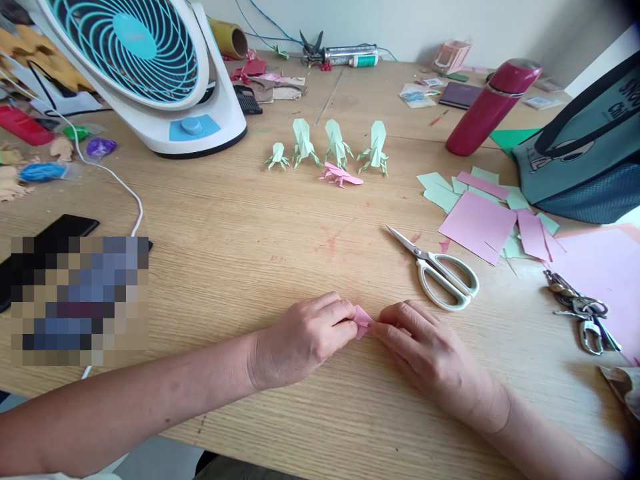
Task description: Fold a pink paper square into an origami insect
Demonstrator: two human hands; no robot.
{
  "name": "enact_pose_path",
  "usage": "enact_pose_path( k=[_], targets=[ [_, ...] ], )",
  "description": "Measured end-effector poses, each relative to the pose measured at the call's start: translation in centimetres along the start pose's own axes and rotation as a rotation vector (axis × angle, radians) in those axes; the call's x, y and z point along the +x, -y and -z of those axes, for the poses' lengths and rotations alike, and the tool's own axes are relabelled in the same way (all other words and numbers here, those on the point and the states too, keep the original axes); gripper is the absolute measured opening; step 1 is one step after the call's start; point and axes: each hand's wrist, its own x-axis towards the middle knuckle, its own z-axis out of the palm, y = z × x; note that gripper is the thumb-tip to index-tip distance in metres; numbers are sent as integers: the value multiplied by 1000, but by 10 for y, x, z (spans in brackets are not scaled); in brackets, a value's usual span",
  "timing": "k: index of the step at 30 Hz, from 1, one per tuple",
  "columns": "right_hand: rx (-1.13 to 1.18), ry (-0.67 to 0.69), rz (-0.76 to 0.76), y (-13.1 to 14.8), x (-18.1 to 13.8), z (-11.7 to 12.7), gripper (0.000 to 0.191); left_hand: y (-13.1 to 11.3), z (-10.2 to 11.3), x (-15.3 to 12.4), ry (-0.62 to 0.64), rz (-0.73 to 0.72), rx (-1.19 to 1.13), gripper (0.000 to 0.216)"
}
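A small folded piece of pink paper [363, 319] is pinched between both hands just above the wooden table. My left hand [313, 337] grips its left side with closed fingers, and my right hand [430, 350] pinches its right edge. The fingertips hide part of the folds. To the upper right of my right hand lie scissors [447, 279] with white handles, their blades together. Further back stand several pale green origami figures [303, 143] in a row, and a pink origami figure [341, 175] sits in front of them.
Pink and green paper pieces [477, 223] lie at the right, near keys [583, 310], a red flask [493, 107] and a teal bag [585, 143]. A fan [200, 130] stands at the back left. A white cable [125, 185] runs past a black power bank-like slab [65, 230] at the left.
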Motion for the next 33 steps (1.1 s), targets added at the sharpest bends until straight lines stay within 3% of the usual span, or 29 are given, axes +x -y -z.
enact_pose_path(
  k=[5,22,29,33],
  targets=[
    [-89,11,62,2,1,3,25,0,0,0,-24,-43,59,13],
    [-54,10,21,4,1,6,30,-2,4,-3,59,-133,246,19],
    [-71,-2,19,3,-1,5,25,-3,0,-5,49,-148,292,20],
    [-79,-7,5,2,-3,1,21,-3,0,-2,108,-117,251,21]
  ],
)
